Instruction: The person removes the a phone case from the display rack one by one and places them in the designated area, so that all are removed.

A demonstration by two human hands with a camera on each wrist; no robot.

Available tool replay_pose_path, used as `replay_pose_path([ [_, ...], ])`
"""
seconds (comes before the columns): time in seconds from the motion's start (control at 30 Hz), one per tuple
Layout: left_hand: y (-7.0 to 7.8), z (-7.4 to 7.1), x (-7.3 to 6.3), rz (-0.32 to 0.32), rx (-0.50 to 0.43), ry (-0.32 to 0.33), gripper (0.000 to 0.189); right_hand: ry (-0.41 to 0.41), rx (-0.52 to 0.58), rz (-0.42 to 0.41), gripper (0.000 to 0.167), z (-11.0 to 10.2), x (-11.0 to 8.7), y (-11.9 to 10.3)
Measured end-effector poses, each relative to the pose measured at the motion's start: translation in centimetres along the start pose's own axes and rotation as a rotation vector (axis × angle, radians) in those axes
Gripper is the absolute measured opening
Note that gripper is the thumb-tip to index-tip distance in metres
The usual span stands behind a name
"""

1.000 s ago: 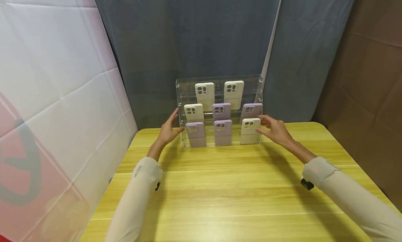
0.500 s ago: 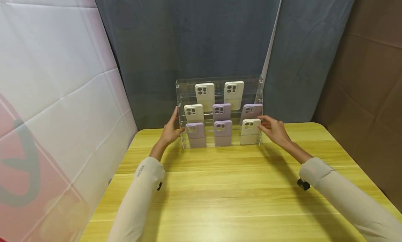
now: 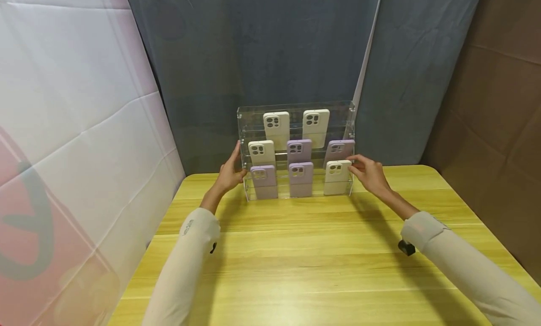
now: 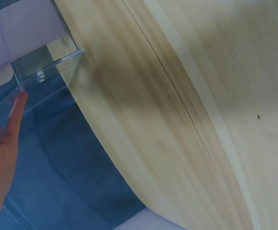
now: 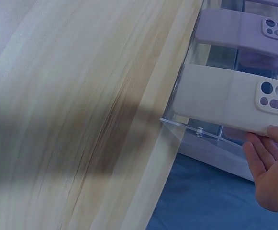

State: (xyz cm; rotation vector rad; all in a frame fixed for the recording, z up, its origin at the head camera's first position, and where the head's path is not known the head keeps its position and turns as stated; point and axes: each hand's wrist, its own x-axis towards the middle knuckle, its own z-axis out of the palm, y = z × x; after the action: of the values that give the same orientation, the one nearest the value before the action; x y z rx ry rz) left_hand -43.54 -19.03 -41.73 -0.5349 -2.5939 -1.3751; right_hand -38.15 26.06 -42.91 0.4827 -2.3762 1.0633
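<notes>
The right hand pinches the side edge of a white case between thumb and fingers, near the camera holes; whether those fingers also touch the stand cannot be told. An edge hold probably gives control of its angle and leaves the back uncovered. The left hand has its fingers extended against the left side of the clear stand, likely to keep it from sliding.

The white case sits in the bottom row at the right end, beside two purple cases. The middle row runs white, purple, purple; the top row has two white ones. All lean with camera holes uppermost, and the stepped tiers presumably let each show above the row in front. The stand rests on the table, before a grey curtain.
</notes>
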Motion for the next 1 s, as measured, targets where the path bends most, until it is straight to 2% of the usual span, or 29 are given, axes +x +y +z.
replay_pose_path([
  [0.2,-0.4,-0.1,0.2,-0.010,-0.032,-0.006,0.106,0.004,-0.008,-0.010,0.026,-0.3,0.0,-0.1],
  [0.5,-0.6,-0.4,0.4,-0.065,-0.168,-0.024,0.104,0.014,-0.016,-0.024,0.027,-1.4,0.3,-0.9],
  [1.0,-0.3,-0.6,0.4,-0.067,-0.140,-0.075,0.112,0.041,-0.050,-0.012,0.027,-3.4,1.5,-2.7],
])
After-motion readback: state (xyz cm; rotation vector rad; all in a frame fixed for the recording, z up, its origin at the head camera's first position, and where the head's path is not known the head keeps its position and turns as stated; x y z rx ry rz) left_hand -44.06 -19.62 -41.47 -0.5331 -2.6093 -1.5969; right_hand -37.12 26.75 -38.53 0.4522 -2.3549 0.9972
